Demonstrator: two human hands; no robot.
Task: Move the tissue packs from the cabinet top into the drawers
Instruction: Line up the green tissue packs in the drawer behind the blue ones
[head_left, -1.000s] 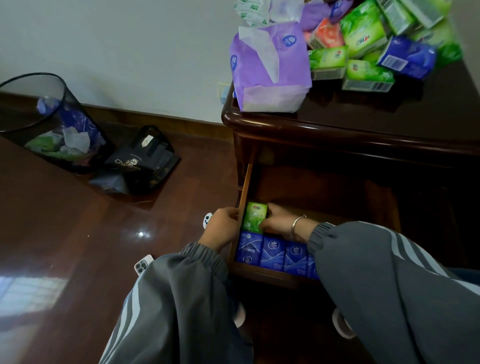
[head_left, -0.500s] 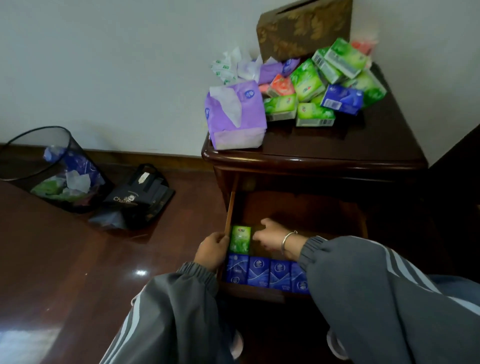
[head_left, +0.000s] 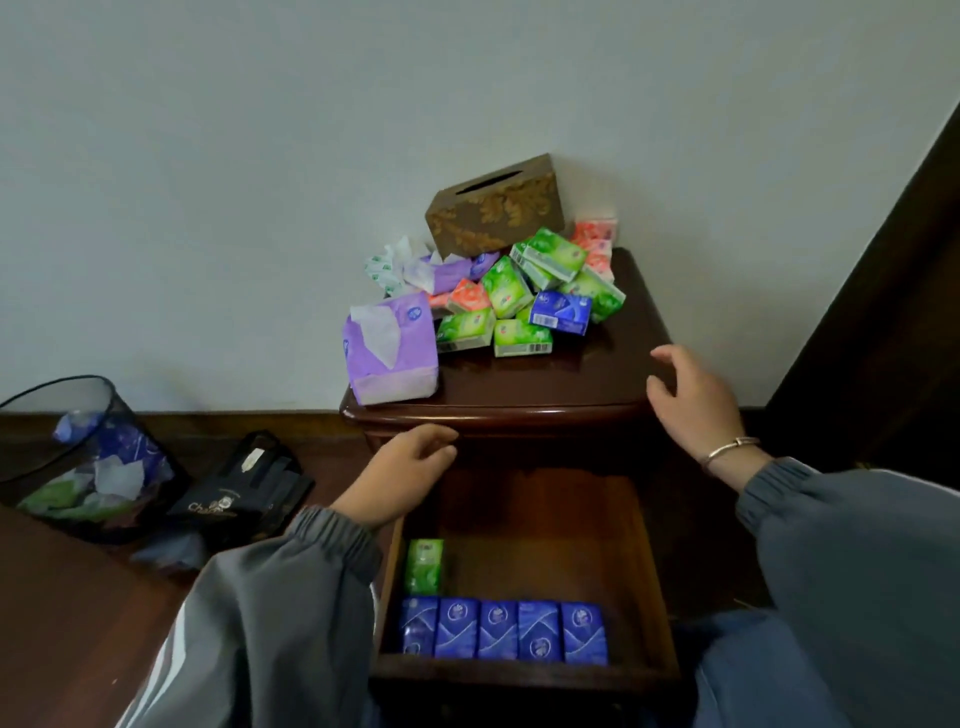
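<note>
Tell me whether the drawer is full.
Not full: the drawer holds a row of five blue packs and one green pack; bare wood shows beyond them.

The cabinet top (head_left: 545, 384) is dark wood under glossy lacquer, the drawer floor (head_left: 545, 545) plainer reddish wood with a duller sheen. The tissue packs (head_left: 561, 310) wear shiny plastic film, and soft white paper pokes from the purple pack (head_left: 410, 358). The bin (head_left: 21, 467) is black mesh, the sleeves (head_left: 280, 623) grey cloth, the bracelet (head_left: 727, 449) smooth metal

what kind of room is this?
Likely a bedroom, maybe a hotel room: a dark wooden bedside cabinet, a mesh waste bin to its left, a decorative tissue box on top.
</note>
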